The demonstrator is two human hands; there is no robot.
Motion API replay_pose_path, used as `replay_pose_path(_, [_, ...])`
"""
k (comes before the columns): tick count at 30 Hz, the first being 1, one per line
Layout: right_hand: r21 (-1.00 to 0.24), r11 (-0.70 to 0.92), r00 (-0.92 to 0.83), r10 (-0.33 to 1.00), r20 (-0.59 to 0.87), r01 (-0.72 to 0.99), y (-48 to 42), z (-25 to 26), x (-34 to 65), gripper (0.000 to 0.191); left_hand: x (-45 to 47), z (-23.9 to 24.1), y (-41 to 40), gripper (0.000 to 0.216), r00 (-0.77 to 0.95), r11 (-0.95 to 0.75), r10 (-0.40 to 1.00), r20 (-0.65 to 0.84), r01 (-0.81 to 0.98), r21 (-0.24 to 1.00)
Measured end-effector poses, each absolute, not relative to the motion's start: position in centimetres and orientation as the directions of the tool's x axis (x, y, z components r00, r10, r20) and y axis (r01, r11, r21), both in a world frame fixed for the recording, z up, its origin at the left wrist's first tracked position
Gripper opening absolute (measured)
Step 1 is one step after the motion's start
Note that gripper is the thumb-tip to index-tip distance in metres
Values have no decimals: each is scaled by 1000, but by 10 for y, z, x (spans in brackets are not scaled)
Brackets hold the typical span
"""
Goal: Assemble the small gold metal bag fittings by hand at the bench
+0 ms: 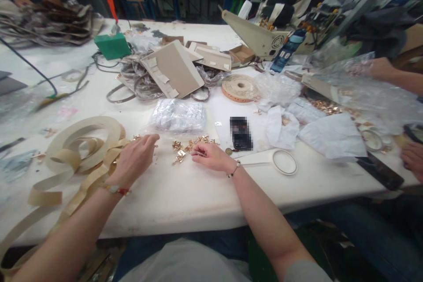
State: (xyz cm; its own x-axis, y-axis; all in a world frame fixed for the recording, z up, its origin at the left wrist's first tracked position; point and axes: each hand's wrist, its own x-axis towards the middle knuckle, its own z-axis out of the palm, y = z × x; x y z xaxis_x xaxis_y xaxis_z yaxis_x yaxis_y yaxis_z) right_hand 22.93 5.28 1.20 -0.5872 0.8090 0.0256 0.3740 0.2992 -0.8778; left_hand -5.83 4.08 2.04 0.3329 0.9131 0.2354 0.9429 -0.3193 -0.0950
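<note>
My left hand (137, 158) is above the table beside a coil of cream tape (87, 141), its fingers curled and mostly hidden behind the back of the hand. Whatever they hold cannot be made out. A loose strip of the tape (89, 189) runs next to that wrist. My right hand (211, 157) is closed, fingertips pinched on something small and thin that is too small to name. Just left of it and behind it lie several small gold metal fittings (180, 154). Another bit of gold metal shows beyond my left hand.
Behind my hands lies a plastic-wrapped packet (178, 115). A dark pixelated phone-like object (241, 133), a tape ring (284, 161) and white paper (333, 136) are to the right. Grey boards (173, 68) and a tape roll (239, 88) sit farther back. Another person's hand (413, 161) is at right.
</note>
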Motion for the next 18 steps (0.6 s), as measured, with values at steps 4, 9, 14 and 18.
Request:
replay_pose_path(4, [-889,279,-572,820,24,363,52,13,228,9,-67,14,17,19,434,-466,841,322,884,26])
replay_pose_path(9, [-974,128,-511,859,15,187,52,7,226,20,-29,9,7,23,518,-659,740,428,687,307])
replay_pose_path(14, [-987,-158,-517,846,-129,-12,58,1,229,41,20,10,22,28,533,-741,669,518,530,412])
replay_pose_path(18, [-977,-190,-496,860,-119,-96,61,-2,230,46,27,8,29,28,531,-777,629,568,453,437])
